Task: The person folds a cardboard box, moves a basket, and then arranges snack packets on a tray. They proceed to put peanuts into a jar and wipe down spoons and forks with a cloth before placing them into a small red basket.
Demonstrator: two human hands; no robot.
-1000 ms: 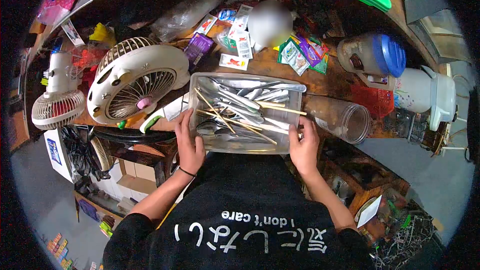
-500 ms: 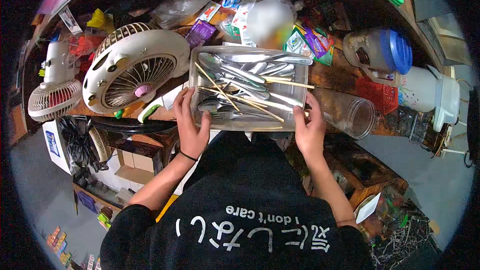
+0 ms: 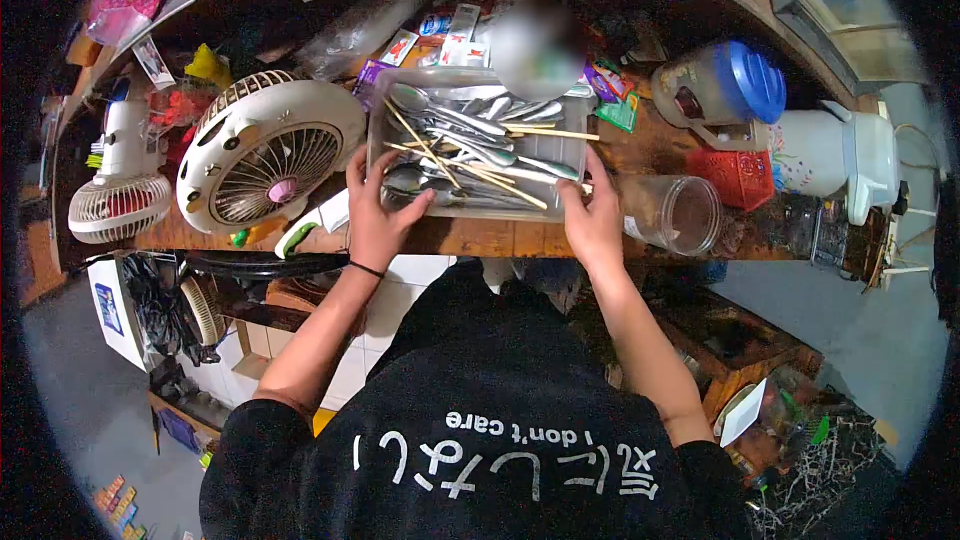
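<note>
A clear plastic box [image 3: 566, 154] full of cutlery sits over the wooden tabletop, between my two hands. Metal spoons [image 3: 404, 177] and other silvery utensils lie jumbled inside, with several wooden chopsticks [image 3: 424, 146] crossing on top. My left hand [image 3: 382, 208] grips the box's left front corner, its thumb over the near rim and fingers along the side. At the right front corner, my right hand [image 3: 595, 217] has its thumb on the near wall and its fingers round the side.
Left of the box stand a large white fan [image 3: 190, 185] and a smaller fan [image 3: 120, 208]. To the right are a clear jar [image 3: 655, 210], a red basket [image 3: 735, 178], a blue-lidded container [image 3: 752, 82] and a white jug [image 3: 815, 162]. Sachets [image 3: 465, 55] lie behind.
Both hands have carried the box farther from my body, away from the table's front edge. A strip of wood now shows in front of it.
</note>
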